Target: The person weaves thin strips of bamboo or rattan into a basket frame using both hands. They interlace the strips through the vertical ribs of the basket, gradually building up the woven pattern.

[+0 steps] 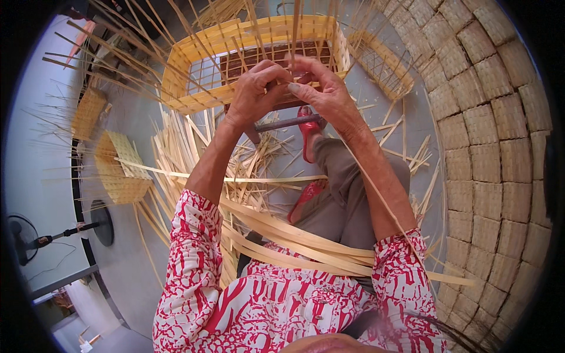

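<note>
A rectangular, yellow woven bamboo basket (180,62) with an open lattice bottom and long loose stakes stands in front of me on a dark brown stool (286,123). At its near side my left hand (259,93) is closed, thumb and fingers pinched on the rim. Close beside it, my right hand (325,97) bends its fingers and thumb together at the same edge, partly blurred. A thin bamboo strip (381,199) runs up along my right forearm toward that hand. The fingers hide exactly where the strip meets the rim. Several flat bamboo strips (294,238) lie across my lap.
Loose bamboo strips (191,147) litter the floor around my red shoes (307,138). Woven baskets stand at left, one with a pale base (123,167), and another basket (382,65) lies at far right. Stacked woven pieces (491,165) line the right side. A black fan (23,238) stands left.
</note>
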The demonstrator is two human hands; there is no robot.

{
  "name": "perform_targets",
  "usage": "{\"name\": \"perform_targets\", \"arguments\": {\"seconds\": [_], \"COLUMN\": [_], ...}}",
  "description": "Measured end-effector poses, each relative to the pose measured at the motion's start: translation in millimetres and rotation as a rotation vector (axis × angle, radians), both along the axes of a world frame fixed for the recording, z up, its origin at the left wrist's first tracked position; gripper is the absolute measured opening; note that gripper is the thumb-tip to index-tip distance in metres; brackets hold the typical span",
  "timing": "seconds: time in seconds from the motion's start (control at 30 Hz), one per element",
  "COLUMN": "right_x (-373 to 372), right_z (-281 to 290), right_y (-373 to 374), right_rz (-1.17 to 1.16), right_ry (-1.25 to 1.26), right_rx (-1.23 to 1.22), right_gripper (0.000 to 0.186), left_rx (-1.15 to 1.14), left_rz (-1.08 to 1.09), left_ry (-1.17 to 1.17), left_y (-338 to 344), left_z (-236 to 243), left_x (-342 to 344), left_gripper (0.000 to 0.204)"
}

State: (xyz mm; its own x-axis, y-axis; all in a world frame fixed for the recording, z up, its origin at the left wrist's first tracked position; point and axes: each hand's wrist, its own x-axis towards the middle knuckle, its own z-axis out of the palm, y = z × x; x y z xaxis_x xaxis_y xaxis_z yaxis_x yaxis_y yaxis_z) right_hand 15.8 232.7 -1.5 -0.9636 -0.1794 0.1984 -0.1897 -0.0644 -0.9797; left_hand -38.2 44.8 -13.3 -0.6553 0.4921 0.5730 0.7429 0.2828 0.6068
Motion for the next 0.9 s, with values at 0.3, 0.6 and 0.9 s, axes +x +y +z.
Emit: {"name": "perform_targets", "arguments": {"seconds": [0.3, 0.6, 0.9], "right_x": [12.4, 42.8, 28.8], "right_z": [-15.4, 6.1, -28.0], "right_y": [6.3, -16.1, 49.0], "right_rz": [-0.256, -0.12, -0.472], "right_ry": [-0.51, -0.244, -0.764], "right_rx": [-0.891, -0.332, -0.753], "right_gripper": [0.022, 0.034, 0.034], "left_rx": [0.021, -0.093, -0.06], "left_rz": [0.11, 0.383, 0.416], "left_ry": [-0.185, 0.185, 0.15], "left_y": [6.6, 29.5, 19.0], "left_z": [-2.6, -12.4, -9.4], "left_x": [2.8, 8.3, 25.4], "left_gripper": [0.011, 0.016, 0.026]}}
